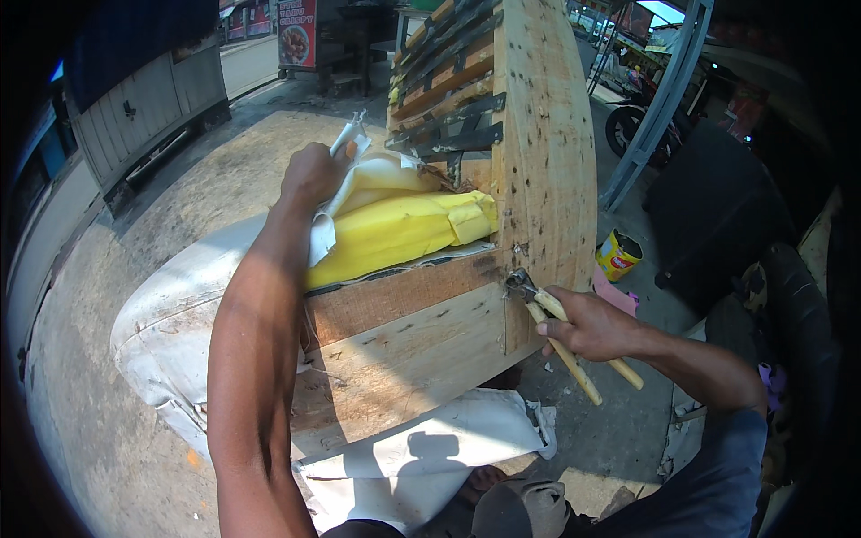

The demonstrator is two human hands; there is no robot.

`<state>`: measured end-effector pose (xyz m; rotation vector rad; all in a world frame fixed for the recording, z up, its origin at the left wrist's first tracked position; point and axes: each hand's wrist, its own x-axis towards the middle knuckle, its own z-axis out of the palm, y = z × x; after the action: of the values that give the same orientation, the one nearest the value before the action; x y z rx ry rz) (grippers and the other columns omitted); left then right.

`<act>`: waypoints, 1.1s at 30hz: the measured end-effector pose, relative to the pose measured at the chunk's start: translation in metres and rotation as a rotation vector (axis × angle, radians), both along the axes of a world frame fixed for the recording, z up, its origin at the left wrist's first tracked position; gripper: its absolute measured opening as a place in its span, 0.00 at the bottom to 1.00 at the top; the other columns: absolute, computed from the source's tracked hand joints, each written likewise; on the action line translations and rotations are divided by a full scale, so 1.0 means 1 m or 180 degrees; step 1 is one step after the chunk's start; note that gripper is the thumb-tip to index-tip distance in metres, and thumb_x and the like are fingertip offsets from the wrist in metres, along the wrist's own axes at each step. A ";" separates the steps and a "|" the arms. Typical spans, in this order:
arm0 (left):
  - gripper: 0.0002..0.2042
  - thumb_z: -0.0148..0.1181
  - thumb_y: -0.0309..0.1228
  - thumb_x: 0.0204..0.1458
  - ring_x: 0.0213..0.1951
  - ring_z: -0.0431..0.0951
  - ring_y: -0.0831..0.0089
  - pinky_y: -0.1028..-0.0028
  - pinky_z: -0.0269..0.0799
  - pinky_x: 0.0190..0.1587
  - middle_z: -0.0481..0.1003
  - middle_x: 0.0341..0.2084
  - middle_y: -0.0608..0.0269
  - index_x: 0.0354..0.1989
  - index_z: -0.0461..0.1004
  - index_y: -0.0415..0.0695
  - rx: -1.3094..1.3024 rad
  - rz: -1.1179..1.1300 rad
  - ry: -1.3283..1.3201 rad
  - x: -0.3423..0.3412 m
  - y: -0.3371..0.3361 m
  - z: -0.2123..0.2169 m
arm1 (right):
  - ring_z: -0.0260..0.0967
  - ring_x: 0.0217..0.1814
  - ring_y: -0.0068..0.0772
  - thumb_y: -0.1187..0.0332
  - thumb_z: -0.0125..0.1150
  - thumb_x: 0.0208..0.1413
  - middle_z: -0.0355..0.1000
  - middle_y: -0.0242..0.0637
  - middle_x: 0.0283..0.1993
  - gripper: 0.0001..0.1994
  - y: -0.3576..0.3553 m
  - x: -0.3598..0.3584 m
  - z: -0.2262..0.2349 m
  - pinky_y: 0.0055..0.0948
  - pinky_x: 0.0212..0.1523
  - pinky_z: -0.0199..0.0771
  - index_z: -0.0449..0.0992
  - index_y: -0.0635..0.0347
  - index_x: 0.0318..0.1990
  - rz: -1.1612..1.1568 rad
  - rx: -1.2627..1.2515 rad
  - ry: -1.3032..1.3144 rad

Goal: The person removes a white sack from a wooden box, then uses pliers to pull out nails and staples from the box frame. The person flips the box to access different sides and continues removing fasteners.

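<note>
My left hand point(314, 173) is closed on the edge of a white upholstery cover point(345, 184), holding it up off the yellow foam point(386, 238) of a partly stripped seat. In my right hand point(592, 323) is a pair of pincers point(567, 359) with pale yellow handles, my fingers wrapped around them. Their dark metal jaws are against the bare wooden frame point(547, 161), near the corner where the upright panel meets the lower board point(404, 296). Whether the jaws grip anything is too small to tell. More white cover hangs over the seat's left end.
Slats with black straps point(457, 81) fill the backrest. A loose white sheet point(430, 439) lies below the frame, near my feet. To the right are a yellow can point(619, 255), a grey metal post point(659, 108) and a dark bulky piece point(717, 197). A pale cabinet point(148, 112) stands far left.
</note>
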<state>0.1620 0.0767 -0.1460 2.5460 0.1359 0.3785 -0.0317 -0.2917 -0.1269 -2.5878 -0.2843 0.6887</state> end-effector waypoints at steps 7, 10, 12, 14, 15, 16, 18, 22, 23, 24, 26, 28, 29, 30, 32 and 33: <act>0.31 0.57 0.55 0.61 0.44 0.83 0.40 0.53 0.75 0.48 0.81 0.37 0.32 0.40 0.83 0.30 -0.0110 -0.0083 -0.0101 0.007 -0.014 -0.007 | 0.83 0.42 0.45 0.55 0.53 0.71 0.80 0.48 0.29 0.23 0.038 0.027 0.062 0.45 0.45 0.78 0.71 0.74 0.51 0.0445 -0.1729 0.0547; 0.32 0.57 0.55 0.61 0.43 0.83 0.39 0.53 0.75 0.48 0.81 0.36 0.32 0.40 0.82 0.29 -0.0097 -0.0078 -0.0091 0.006 -0.012 -0.007 | 0.82 0.42 0.49 0.56 0.52 0.72 0.80 0.51 0.31 0.21 0.051 0.026 0.064 0.47 0.42 0.80 0.70 0.70 0.54 0.0479 -0.2083 0.0446; 0.32 0.57 0.55 0.61 0.43 0.83 0.39 0.53 0.75 0.48 0.81 0.36 0.32 0.40 0.82 0.29 -0.0044 -0.0035 -0.0119 0.004 -0.006 -0.005 | 0.81 0.41 0.54 0.58 0.54 0.71 0.78 0.55 0.32 0.19 0.021 0.019 0.028 0.48 0.39 0.80 0.70 0.71 0.51 0.0655 -0.1740 -0.0339; 0.32 0.56 0.56 0.61 0.43 0.83 0.39 0.53 0.75 0.48 0.81 0.36 0.32 0.40 0.82 0.30 -0.0028 -0.0088 -0.0106 0.007 -0.011 -0.007 | 0.80 0.40 0.61 0.62 0.57 0.69 0.76 0.59 0.36 0.16 -0.002 0.006 -0.010 0.49 0.39 0.79 0.69 0.70 0.50 0.0399 -0.1278 -0.0980; 0.32 0.56 0.56 0.61 0.43 0.83 0.39 0.53 0.75 0.48 0.81 0.36 0.32 0.40 0.83 0.30 0.0010 -0.0069 -0.0113 0.007 -0.007 -0.006 | 0.79 0.39 0.64 0.64 0.58 0.68 0.75 0.60 0.37 0.15 -0.010 0.004 -0.032 0.49 0.39 0.79 0.69 0.70 0.49 0.0307 -0.1005 -0.1321; 0.32 0.56 0.56 0.61 0.43 0.83 0.39 0.53 0.75 0.48 0.81 0.37 0.33 0.41 0.83 0.30 -0.0041 -0.0069 -0.0075 0.006 -0.005 -0.005 | 0.78 0.39 0.65 0.65 0.59 0.67 0.75 0.61 0.39 0.14 -0.021 0.002 -0.060 0.50 0.39 0.79 0.68 0.69 0.49 0.0405 -0.0925 -0.1578; 0.32 0.56 0.56 0.61 0.44 0.83 0.39 0.53 0.75 0.49 0.81 0.37 0.33 0.41 0.83 0.31 -0.0192 -0.0139 -0.0024 0.006 -0.010 -0.006 | 0.77 0.38 0.67 0.69 0.60 0.65 0.73 0.62 0.42 0.13 -0.045 -0.009 -0.103 0.52 0.39 0.79 0.67 0.68 0.49 0.0546 -0.0830 -0.2104; 0.32 0.56 0.57 0.61 0.45 0.82 0.40 0.53 0.75 0.49 0.81 0.39 0.34 0.42 0.83 0.32 0.0008 0.0008 -0.0062 0.008 -0.016 -0.010 | 0.80 0.42 0.59 0.70 0.56 0.66 0.74 0.57 0.43 0.12 -0.039 -0.028 -0.092 0.50 0.40 0.80 0.66 0.66 0.51 0.0074 -0.0338 -0.1605; 0.32 0.56 0.57 0.61 0.45 0.82 0.40 0.53 0.75 0.49 0.81 0.39 0.34 0.42 0.83 0.32 -0.0002 -0.0004 -0.0023 0.006 -0.012 -0.009 | 0.80 0.43 0.54 0.70 0.56 0.67 0.74 0.54 0.44 0.11 -0.029 -0.023 -0.068 0.48 0.40 0.81 0.66 0.66 0.51 -0.0131 -0.0088 -0.1092; 0.32 0.56 0.57 0.61 0.45 0.82 0.40 0.53 0.75 0.49 0.81 0.39 0.34 0.42 0.83 0.32 -0.0018 -0.0012 0.0004 0.005 -0.006 -0.007 | 0.81 0.44 0.50 0.70 0.55 0.68 0.74 0.51 0.44 0.11 -0.020 -0.013 -0.041 0.46 0.40 0.83 0.66 0.66 0.52 -0.0326 0.0155 -0.0588; 0.31 0.57 0.56 0.61 0.45 0.82 0.40 0.53 0.75 0.49 0.81 0.39 0.34 0.42 0.83 0.32 -0.0090 -0.0027 0.0020 0.005 -0.001 -0.007 | 0.82 0.45 0.42 0.69 0.53 0.69 0.74 0.47 0.44 0.11 -0.009 0.005 0.001 0.42 0.40 0.86 0.66 0.66 0.53 -0.0501 0.0418 0.0032; 0.31 0.57 0.56 0.61 0.45 0.83 0.40 0.53 0.75 0.49 0.81 0.39 0.34 0.42 0.83 0.33 -0.0132 -0.0020 0.0006 0.006 -0.005 -0.007 | 0.82 0.46 0.36 0.68 0.51 0.71 0.74 0.43 0.44 0.12 0.000 0.021 0.033 0.40 0.40 0.89 0.66 0.67 0.53 -0.0432 0.0503 0.0270; 0.30 0.57 0.56 0.61 0.45 0.83 0.40 0.53 0.75 0.49 0.81 0.39 0.35 0.42 0.83 0.33 -0.0150 -0.0017 0.0004 0.007 -0.006 -0.008 | 0.82 0.45 0.36 0.67 0.51 0.71 0.73 0.43 0.44 0.12 0.007 0.028 0.049 0.39 0.39 0.90 0.65 0.68 0.54 -0.0507 0.0286 0.0404; 0.30 0.57 0.56 0.61 0.45 0.83 0.41 0.53 0.75 0.49 0.82 0.39 0.35 0.42 0.83 0.34 -0.0176 -0.0011 0.0022 0.006 -0.010 -0.008 | 0.82 0.45 0.36 0.67 0.50 0.71 0.73 0.43 0.44 0.13 0.015 0.033 0.066 0.39 0.38 0.91 0.65 0.69 0.54 -0.0588 0.0057 0.0539; 0.30 0.57 0.56 0.61 0.45 0.83 0.41 0.52 0.75 0.49 0.82 0.39 0.35 0.42 0.83 0.34 -0.0199 0.0040 0.0053 0.005 -0.014 -0.007 | 0.82 0.43 0.35 0.65 0.49 0.72 0.73 0.43 0.42 0.15 0.026 0.045 0.082 0.37 0.36 0.92 0.65 0.72 0.54 -0.0565 -0.0372 0.0749; 0.30 0.57 0.56 0.61 0.45 0.83 0.41 0.52 0.75 0.49 0.82 0.39 0.36 0.42 0.83 0.34 -0.0206 0.0011 0.0037 0.005 -0.015 -0.007 | 0.82 0.42 0.35 0.65 0.49 0.72 0.73 0.43 0.41 0.15 0.031 0.047 0.085 0.37 0.35 0.91 0.66 0.72 0.54 -0.0593 -0.0594 0.0761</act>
<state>0.1670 0.0613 -0.1533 2.4849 0.1547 0.3551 0.0154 -0.2610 -0.0416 -2.6252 0.0998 0.9840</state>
